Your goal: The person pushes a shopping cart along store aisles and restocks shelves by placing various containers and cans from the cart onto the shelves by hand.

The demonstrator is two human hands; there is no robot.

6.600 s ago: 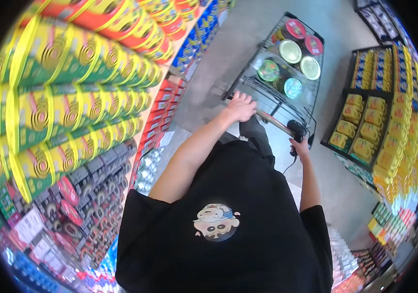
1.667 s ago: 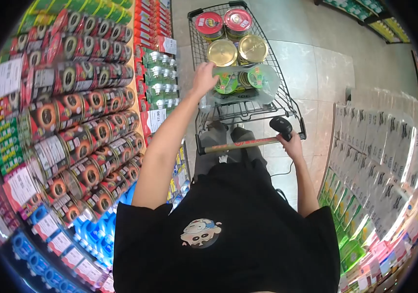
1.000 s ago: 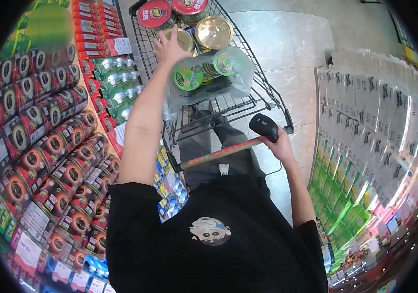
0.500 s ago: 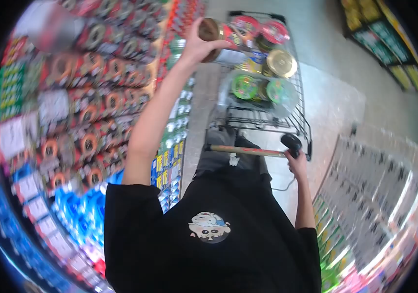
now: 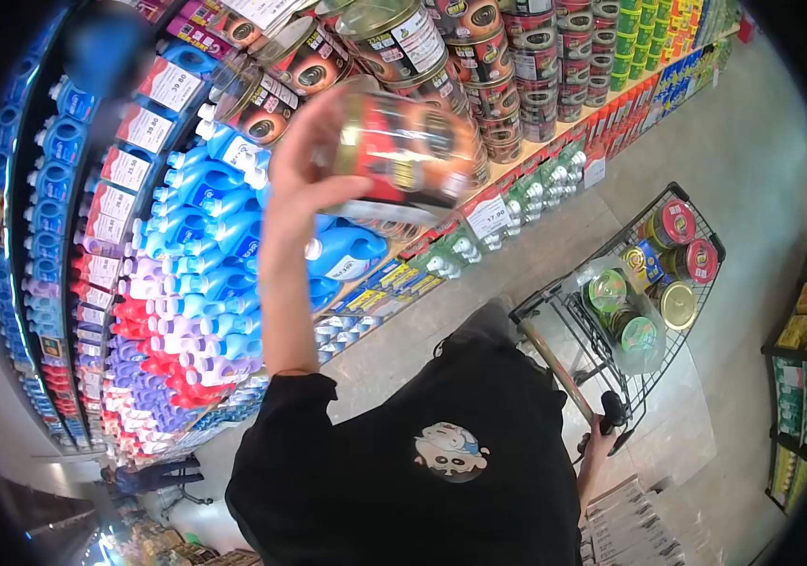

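Observation:
My left hand point(image 5: 304, 160) grips a large red and black can point(image 5: 408, 151) with a gold rim, tilted on its side in front of shelf stacks of similar cans point(image 5: 493, 85). My right hand point(image 5: 598, 441) is closed at the right end of the handle point(image 5: 559, 368) of a wire shopping cart point(image 5: 696, 344), by a black handheld scanner point(image 5: 614, 407). In the cart are red-lidded cans point(image 5: 677, 222), a gold-lidded can point(image 5: 678, 305) and green-lidded cans point(image 5: 607, 291) in clear plastic.
Blue detergent bottles point(image 5: 220, 222) fill the shelf below price tags point(image 5: 173, 86) at the left. Green bottles point(image 5: 526, 206) line the lower shelf. Another shelf point(image 5: 799, 396) stands at the far right. A person in dark clothes point(image 5: 154, 476) is at the lower left.
My left hand has lifted a can out of the cart and carried it left to the shelf. The view has turned toward the shelf, and the cart now appears lower right. My right hand stays at the handle.

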